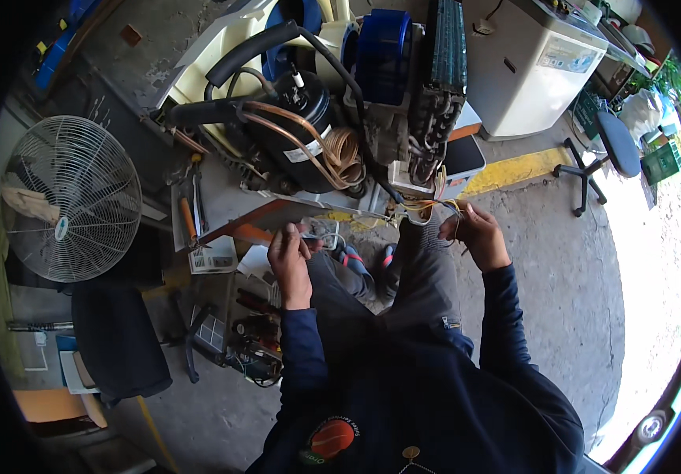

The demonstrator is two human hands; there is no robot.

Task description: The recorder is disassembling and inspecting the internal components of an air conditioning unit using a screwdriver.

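Nearest, the right fingers [474,217] pinch a bunch of thin coloured wires [427,205], yellow, orange and blue among them, which bow slackly to the left toward the machine. The left fingers [287,241] are curled close together around a slim item [309,237], too hidden to identify, with a smooth pale loop of cord [335,240] just to their right. The work looks part-way through: the air conditioner [388,128] ahead of the fingers stands stripped of its cover, its insides bare, while the wires hang loose; tidying them and closing the case seem left, though whether any joint is made cannot be told. Beyond the left fingers, pliers [188,215] with orange grips lie on the worn grey surface [232,197]. Ahead sits the glossy black cylindrical compressor [319,112], crossed by bent, dull-sheened copper pipes [289,115] and a matte black foam sleeve [255,52]. Farther off rise a ribbed blue plastic blower wheel [382,57] and, ahead of the right fingers, a tightly finned coil [446,47]. Well left stands a round wire-caged fan [72,197]; far ahead to the right, a boxy pale washing machine [534,83].
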